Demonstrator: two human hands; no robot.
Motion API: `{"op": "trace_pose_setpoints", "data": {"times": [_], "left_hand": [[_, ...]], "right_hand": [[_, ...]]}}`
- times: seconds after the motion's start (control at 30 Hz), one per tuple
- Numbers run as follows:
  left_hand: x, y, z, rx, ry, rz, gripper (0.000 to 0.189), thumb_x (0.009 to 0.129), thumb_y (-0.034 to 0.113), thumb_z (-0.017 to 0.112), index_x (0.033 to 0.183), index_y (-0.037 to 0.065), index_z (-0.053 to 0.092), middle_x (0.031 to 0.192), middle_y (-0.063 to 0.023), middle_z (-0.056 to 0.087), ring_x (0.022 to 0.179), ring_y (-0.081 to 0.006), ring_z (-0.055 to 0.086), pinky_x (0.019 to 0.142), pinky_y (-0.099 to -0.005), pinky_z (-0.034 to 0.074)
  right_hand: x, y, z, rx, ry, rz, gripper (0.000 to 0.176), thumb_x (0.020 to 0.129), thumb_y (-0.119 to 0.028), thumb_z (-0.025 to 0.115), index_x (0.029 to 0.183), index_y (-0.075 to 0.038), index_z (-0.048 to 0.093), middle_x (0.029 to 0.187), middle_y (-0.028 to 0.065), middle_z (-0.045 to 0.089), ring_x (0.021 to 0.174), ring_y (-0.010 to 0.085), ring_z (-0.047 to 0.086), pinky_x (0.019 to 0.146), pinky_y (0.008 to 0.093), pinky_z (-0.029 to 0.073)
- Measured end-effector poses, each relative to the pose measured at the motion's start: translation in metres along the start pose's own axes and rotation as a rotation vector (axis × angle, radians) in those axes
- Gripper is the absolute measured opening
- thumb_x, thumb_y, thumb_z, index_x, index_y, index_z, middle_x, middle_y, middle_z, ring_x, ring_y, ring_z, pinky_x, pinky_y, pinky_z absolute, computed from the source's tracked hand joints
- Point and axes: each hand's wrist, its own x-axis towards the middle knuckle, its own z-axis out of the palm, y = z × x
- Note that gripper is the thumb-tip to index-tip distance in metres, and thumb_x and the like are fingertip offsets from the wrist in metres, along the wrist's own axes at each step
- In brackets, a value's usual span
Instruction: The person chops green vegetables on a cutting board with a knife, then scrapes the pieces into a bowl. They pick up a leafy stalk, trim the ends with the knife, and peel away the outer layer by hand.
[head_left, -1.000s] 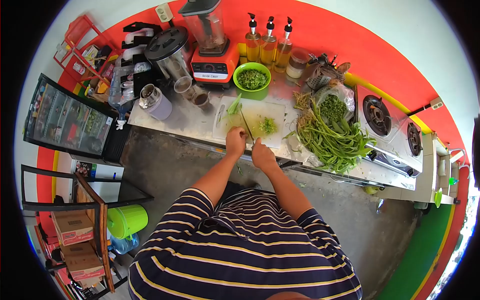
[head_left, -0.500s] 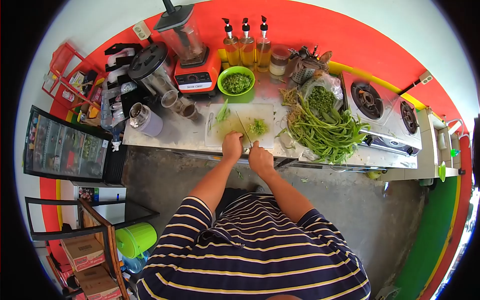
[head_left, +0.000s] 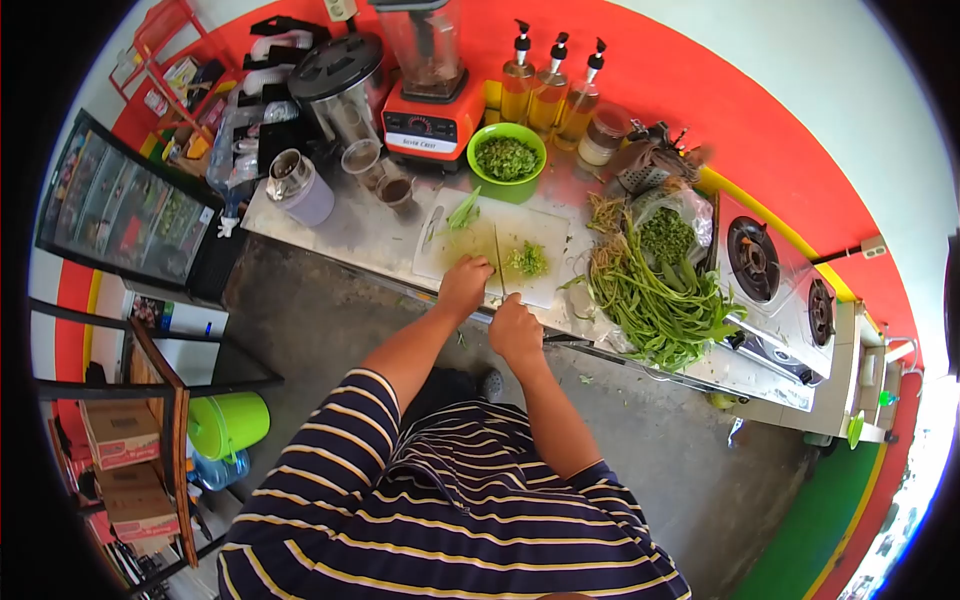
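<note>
A white cutting board [head_left: 550, 228] lies at the front of the metal counter. My right hand [head_left: 515, 328] is wrapped round the handle of a knife [head_left: 500, 262], whose blade points away from me across the board. Just left of the blade, my left hand [head_left: 467, 284] rests on the board's near edge with its fingers curled together; whatever is under them is hidden. Chopped green pieces [head_left: 527, 260] lie in a small heap right of the blade. A light green leafy piece [head_left: 463, 211] lies at the board's far left.
Behind the board are a green bowl [head_left: 472, 150] of chopped greens, a red blender [head_left: 432, 125] and several pump bottles [head_left: 548, 92]. Long leafy greens [head_left: 655, 305] are piled at the right, before a gas stove [head_left: 735, 215]. Cups [head_left: 396, 194] and a shaker [head_left: 300, 188] stand left.
The camera view has turned and shifted, so the counter now slants down to the right. Both hands remain at the board, the knife still in the right one; the blade stands more upright in view.
</note>
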Motion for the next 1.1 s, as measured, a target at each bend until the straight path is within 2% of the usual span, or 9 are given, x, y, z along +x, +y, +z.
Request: {"op": "trace_pose_setpoints", "data": {"times": [0.07, 0.1, 0.2, 0.27, 0.37, 0.57, 0.77, 1.0, 1.1], "left_hand": [[0.002, -0.005, -0.006, -0.012, 0.001, 0.158, 0.008, 0.08, 0.005, 0.063, 0.087, 0.006, 0.069, 0.092, -0.0073, 0.063, 0.093, -0.031, 0.058, 0.078, -0.042, 0.052], [0.002, -0.008, -0.009, -0.016, -0.001, 0.147, 0.008, 0.08, 0.005, 0.063, 0.087, 0.006, 0.069, 0.092, -0.0073, 0.063, 0.093, -0.031, 0.058, 0.078, -0.042, 0.052], [0.008, -0.021, -0.017, -0.057, -0.034, 0.29, 0.012, 0.08, 0.007, 0.064, 0.092, 0.008, 0.066, 0.097, -0.0062, 0.06, 0.094, -0.0298, 0.056, 0.079, -0.0419, 0.051], [0.017, -0.035, -0.02, 0.057, -0.079, 0.498, 0.02, 0.082, 0.01, 0.066, 0.102, 0.01, 0.063, 0.102, -0.0082, 0.056, 0.096, -0.0305, 0.054, 0.083, -0.042, 0.048], [0.024, -0.047, -0.02, 0.075, -0.069, 0.566, 0.025, 0.085, 0.014, 0.066, 0.109, 0.011, 0.06, 0.106, -0.0102, 0.055, 0.098, -0.0314, 0.052, 0.087, -0.0425, 0.045], [0.024, -0.042, -0.023, -0.002, -0.103, 0.457, 0.028, 0.089, 0.018, 0.063, 0.115, 0.009, 0.056, 0.109, -0.0103, 0.054, 0.102, -0.0316, 0.051, 0.091, -0.0428, 0.043], [0.022, -0.041, -0.022, 0.111, -0.144, 0.4, 0.031, 0.091, 0.021, 0.061, 0.118, 0.008, 0.054, 0.111, -0.0111, 0.053, 0.104, -0.0319, 0.05, 0.094, -0.0422, 0.041], [0.023, -0.043, -0.024, 0.086, -0.148, 0.403, 0.028, 0.092, 0.022, 0.059, 0.114, 0.007, 0.053, 0.111, -0.0117, 0.052, 0.105, -0.0316, 0.048, 0.093, -0.0423, 0.04], [0.023, -0.042, -0.022, 0.098, -0.149, 0.376, 0.025, 0.091, 0.022, 0.059, 0.111, 0.007, 0.053, 0.11, -0.0115, 0.052, 0.104, -0.031, 0.048, 0.092, -0.0418, 0.04]], "right_hand": [[0.003, -0.002, 0.013, 0.074, -0.005, 0.06, 0.024, 0.09, -0.011, 0.051, 0.108, 0.005, 0.048, 0.096, 0.03, 0.069, 0.091, 0.0422, 0.071, 0.08, 0.047, 0.058], [0.008, -0.001, 0.019, 0.069, -0.015, 0.057, 0.024, 0.09, -0.011, 0.051, 0.108, 0.005, 0.048, 0.096, 0.03, 0.069, 0.091, 0.0422, 0.071, 0.08, 0.047, 0.058], [0.025, 0.002, 0.022, 0.035, 0.013, 0.01, 0.024, 0.091, -0.011, 0.051, 0.108, 0.005, 0.047, 0.093, 0.0291, 0.07, 0.088, 0.0422, 0.071, 0.078, 0.0467, 0.058], [0.026, 0.001, 0.004, -0.004, 0.022, -0.037, 0.024, 0.091, -0.011, 0.05, 0.108, 0.005, 0.046, 0.09, 0.0283, 0.07, 0.086, 0.0423, 0.071, 0.077, 0.0475, 0.059], [0.018, 0.003, -0.005, 0.025, 0.01, -0.031, 0.024, 0.092, -0.012, 0.05, 0.108, 0.005, 0.045, 0.089, 0.0286, 0.069, 0.085, 0.0434, 0.071, 0.076, 0.0488, 0.058], [0.013, 0.001, 0.031, 0.087, 0.025, 0.035, 0.022, 0.096, -0.016, 0.049, 0.105, 0.004, 0.045, 0.086, 0.0284, 0.069, 0.083, 0.0457, 0.07, 0.074, 0.0508, 0.057], [0.036, 0.001, 0.009, 0.044, 0.041, -0.034, 0.026, 0.097, -0.018, 0.05, 0.108, 0.004, 0.042, 0.085, 0.0276, 0.069, 0.081, 0.0448, 0.07, 0.072, 0.0502, 0.058], [0.022, -0.007, 0.027, 0.04, 0.059, -0.004, 0.023, 0.094, -0.016, 0.052, 0.104, 0.004, 0.046, 0.084, 0.0276, 0.069, 0.08, 0.0437, 0.07, 0.072, 0.0499, 0.058], [0.03, -0.012, 0.018, -0.024, 0.018, 0.012, 0.022, 0.093, -0.012, 0.049, 0.109, 0.003, 0.047, 0.087, 0.0256, 0.071, 0.085, 0.0409, 0.072, 0.075, 0.0479, 0.059]]}}
